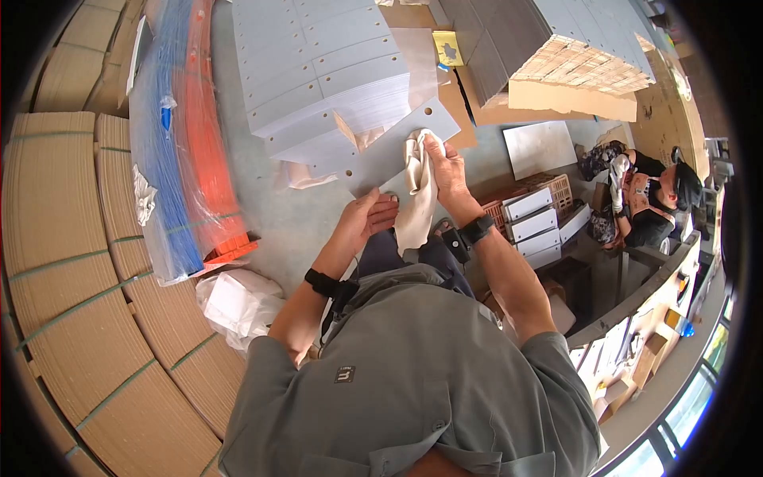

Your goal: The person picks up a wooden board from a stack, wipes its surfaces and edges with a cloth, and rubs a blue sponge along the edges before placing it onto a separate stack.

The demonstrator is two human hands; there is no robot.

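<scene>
Workshop with a grey concrete floor (278, 215), crowded with stock. At centre a grey panel (397, 147) with drilled holes is held slantwise before the person, its upper end against a stack of like panels (326, 63). The left hand (367, 216) grips the panel's lower edge, fingers closed on it. The right hand (441, 163) is clenched on a pale cloth (417, 187) and presses it flat to the panel face; the cloth's tail hangs below. Judged step: wiping the panel face. The next stroke calls for the left hand to hold steady while the cloth crosses the unwiped part. Bundled cardboard (71, 262) lies left, beside blue and orange rolls (187, 135) in plastic wrap. A second person (644, 203) sits at right.
</scene>
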